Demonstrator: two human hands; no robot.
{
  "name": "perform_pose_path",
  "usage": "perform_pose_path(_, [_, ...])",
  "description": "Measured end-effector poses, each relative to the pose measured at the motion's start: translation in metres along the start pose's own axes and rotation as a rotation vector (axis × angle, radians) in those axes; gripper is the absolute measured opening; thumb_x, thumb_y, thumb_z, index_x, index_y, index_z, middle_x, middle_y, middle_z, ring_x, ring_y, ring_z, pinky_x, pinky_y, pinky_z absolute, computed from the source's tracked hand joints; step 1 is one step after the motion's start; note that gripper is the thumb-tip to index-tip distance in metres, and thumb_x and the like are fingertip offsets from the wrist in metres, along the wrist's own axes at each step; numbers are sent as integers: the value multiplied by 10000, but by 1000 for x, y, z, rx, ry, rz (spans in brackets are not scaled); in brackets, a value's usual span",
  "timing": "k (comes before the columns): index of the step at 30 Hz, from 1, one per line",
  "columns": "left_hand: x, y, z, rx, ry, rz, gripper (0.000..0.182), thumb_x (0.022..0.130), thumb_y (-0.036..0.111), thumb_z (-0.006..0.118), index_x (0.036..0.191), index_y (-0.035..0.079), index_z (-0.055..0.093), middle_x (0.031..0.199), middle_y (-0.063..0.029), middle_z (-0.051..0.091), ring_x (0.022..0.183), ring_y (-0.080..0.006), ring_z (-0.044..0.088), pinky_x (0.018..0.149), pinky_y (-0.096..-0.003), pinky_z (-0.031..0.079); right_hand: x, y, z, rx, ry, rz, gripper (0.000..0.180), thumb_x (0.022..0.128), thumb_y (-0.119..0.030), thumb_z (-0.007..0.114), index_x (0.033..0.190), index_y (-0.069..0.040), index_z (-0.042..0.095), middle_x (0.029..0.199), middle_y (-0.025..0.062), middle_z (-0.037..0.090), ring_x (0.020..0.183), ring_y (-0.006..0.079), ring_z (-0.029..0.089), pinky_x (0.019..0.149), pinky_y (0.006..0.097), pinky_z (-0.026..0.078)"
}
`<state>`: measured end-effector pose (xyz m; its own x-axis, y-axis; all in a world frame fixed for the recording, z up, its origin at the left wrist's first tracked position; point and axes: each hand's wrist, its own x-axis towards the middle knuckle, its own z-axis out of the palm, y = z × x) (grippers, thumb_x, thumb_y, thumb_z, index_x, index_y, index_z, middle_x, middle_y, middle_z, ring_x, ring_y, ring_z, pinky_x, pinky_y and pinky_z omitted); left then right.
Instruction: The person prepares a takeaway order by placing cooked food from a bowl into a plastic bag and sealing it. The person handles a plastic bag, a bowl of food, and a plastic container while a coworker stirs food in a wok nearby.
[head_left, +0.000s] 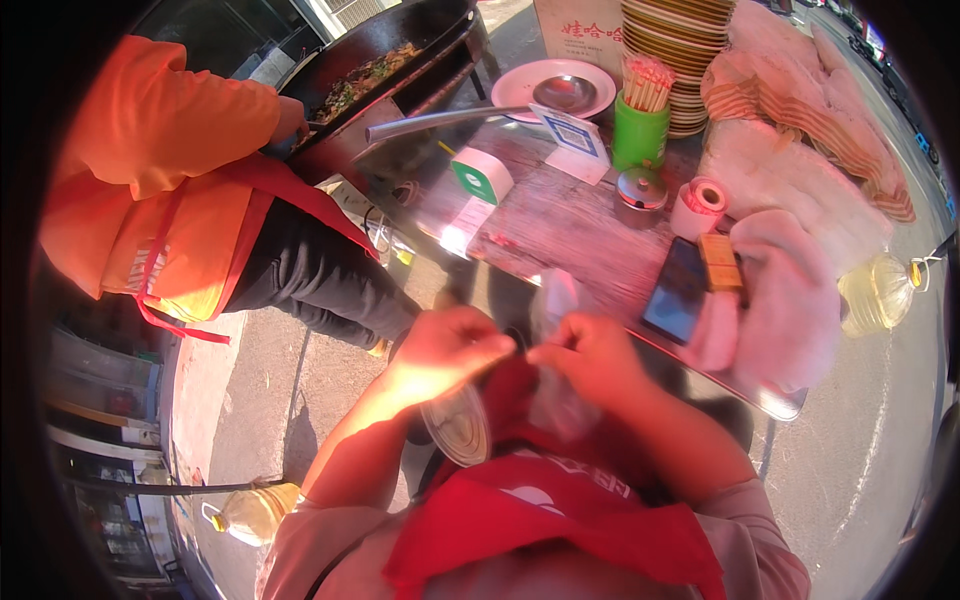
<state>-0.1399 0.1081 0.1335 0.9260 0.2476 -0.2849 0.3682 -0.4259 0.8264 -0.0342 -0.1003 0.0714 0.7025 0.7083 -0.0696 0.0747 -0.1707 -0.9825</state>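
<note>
My left hand (454, 349) and my right hand (592, 356) are raised in front of my red apron (525, 517), fingertips close together but apart. The right thumb and fingers pinch a thin clear plastic bag (564, 409), which hangs below the hand and also shows above it. Curled fingers hide what, if anything, my left hand holds. Below the left wrist is a round clear plastic lid (459, 431), partly covered by the forearm; what supports it cannot be seen. The hands are slightly blurred.
The table (540, 232) ahead bears a phone (675, 289), a paper roll (699, 206), a lidded jar (641, 196), a green skewer cup (640, 135), stacked plates (679, 45) and quilted cloth (787, 180). To the left, a person in orange (180, 150) stands at a large pan (375, 75).
</note>
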Motion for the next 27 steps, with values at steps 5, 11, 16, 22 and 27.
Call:
perform_pose_path(5, [33,-18,11,13,-316,108,200,987,182,724,1006,-13,688,842,16,644,760,-59,558,673,-228,474,10,16,19,61,67,-25,227,880,-212,775,865,3,702,706,77,688,626,133,618,597,320,493])
perform_pose_path(11, [22,-30,29,-269,-255,-15,148,987,92,693,1087,-16,690,981,-29,708,899,-72,620,791,-243,512,20,29,24,136,-19,55,235,904,-227,763,898,2,708,720,63,689,635,117,607,594,306,484])
perform_pose_path(16, [18,-28,30,-282,-159,-79,99,977,50,683,1035,-29,703,983,-46,727,915,-76,635,803,-242,521,24,35,29,281,1,125,227,901,-206,782,842,-5,693,720,31,673,653,91,591,586,282,469])
perform_pose_path(22, [19,-43,14,-52,-5,113,91,988,52,666,987,-30,707,889,-29,706,814,-73,618,735,-246,521,25,34,28,378,-2,207,193,915,-179,775,843,-22,688,732,28,672,650,88,584,593,270,476])
perform_pose_path(27, [15,-41,0,-279,-29,142,86,970,38,687,1022,-30,697,915,-46,712,851,-92,647,750,-253,531,25,32,26,530,57,187,213,917,-196,780,883,-2,697,754,38,681,655,92,587,599,265,483])
